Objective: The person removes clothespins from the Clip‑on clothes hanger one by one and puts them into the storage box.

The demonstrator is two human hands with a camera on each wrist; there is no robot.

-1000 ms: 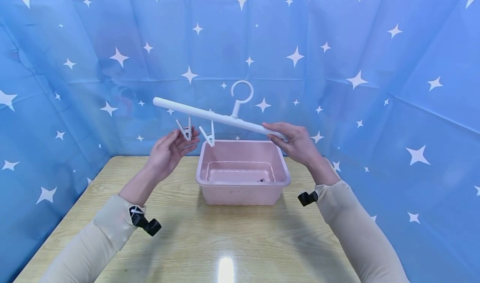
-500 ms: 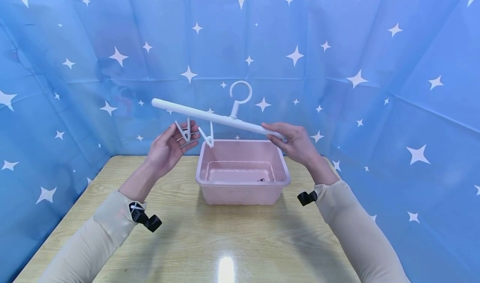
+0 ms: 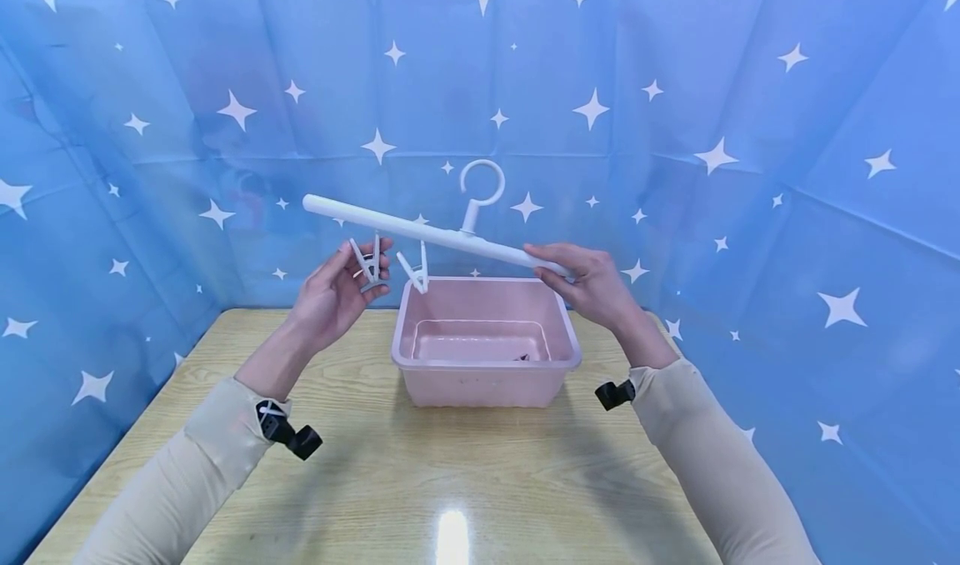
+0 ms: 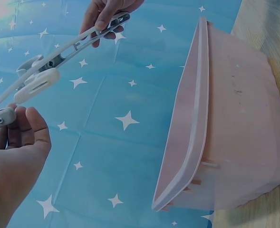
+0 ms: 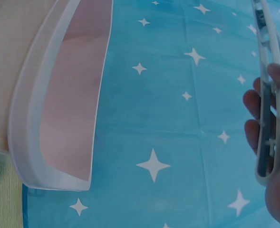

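Note:
A white clip hanger (image 3: 420,231) is held tilted above the pink bin, its left end higher and its round hook on top. My right hand (image 3: 588,286) grips the bar's right end between thumb and fingers. Two white clips hang beneath the left half of the bar. My left hand (image 3: 333,294) holds the outer clip (image 3: 369,261), fingers curled behind it and thumb at its left side. The inner clip (image 3: 417,272) hangs untouched near the bin's rim. In the right wrist view, the bar's hollow underside (image 5: 268,123) shows in my right hand.
A pink plastic bin (image 3: 487,387) stands on the wooden table (image 3: 360,482), with a small dark bit (image 3: 522,357) inside. A blue star-printed curtain (image 3: 675,40) closes off the back and both sides.
My left hand's fingers have curled in more around the outer clip, and the hand has shifted slightly left. The right hand and the hanger have stayed nearly in place.

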